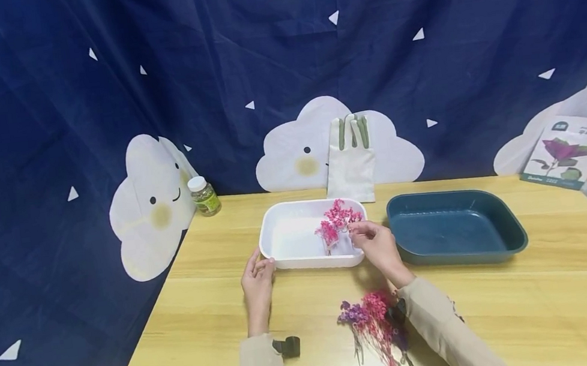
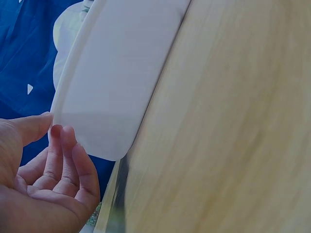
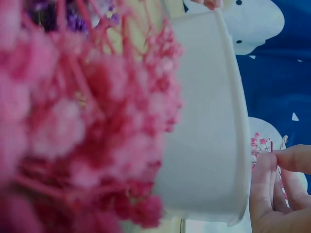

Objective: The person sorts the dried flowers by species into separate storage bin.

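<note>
A white rectangular tray stands on the table with pink dried flowers in its right part. My left hand holds its near left corner; in the left wrist view, the thumb and curled fingertips of that hand meet at the rim. Over the tray's right end, my right hand pinches a thin pink flower sprig between thumb and fingers. A loose bunch of pink and purple dried flowers lies on the table below the right forearm, which covers part of it.
Right of the white tray stands a dark teal tray. Behind, a pair of white and green gloves leans on the curtain. A lidded jar is at the back left, a seed packet at the back right.
</note>
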The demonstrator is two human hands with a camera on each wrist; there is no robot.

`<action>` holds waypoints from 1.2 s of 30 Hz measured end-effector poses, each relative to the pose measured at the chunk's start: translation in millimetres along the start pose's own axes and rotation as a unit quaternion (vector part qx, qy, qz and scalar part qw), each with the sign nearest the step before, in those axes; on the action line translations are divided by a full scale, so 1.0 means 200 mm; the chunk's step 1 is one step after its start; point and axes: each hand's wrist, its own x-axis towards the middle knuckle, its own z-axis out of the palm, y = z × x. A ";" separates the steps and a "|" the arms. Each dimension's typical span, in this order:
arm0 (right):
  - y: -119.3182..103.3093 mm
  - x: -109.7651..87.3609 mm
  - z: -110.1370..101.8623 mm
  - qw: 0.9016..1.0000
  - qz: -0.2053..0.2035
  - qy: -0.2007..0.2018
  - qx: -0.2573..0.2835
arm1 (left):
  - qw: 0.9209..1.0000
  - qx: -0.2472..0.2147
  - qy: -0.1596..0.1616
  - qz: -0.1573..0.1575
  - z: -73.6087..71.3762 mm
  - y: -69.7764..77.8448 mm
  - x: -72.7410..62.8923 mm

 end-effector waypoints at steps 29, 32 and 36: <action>0.00 -0.11 -0.09 0.998 -0.001 -0.054 0.015 | 1.000 -0.006 -0.001 0.002 0.00 0.00 0.00; 0.01 -0.16 -0.12 0.998 0.006 -0.058 0.025 | 1.000 -0.003 0.000 0.002 0.00 0.00 0.00; 0.03 -0.24 -0.15 0.996 0.024 -0.069 0.055 | 1.000 0.001 0.002 0.001 0.00 0.00 0.00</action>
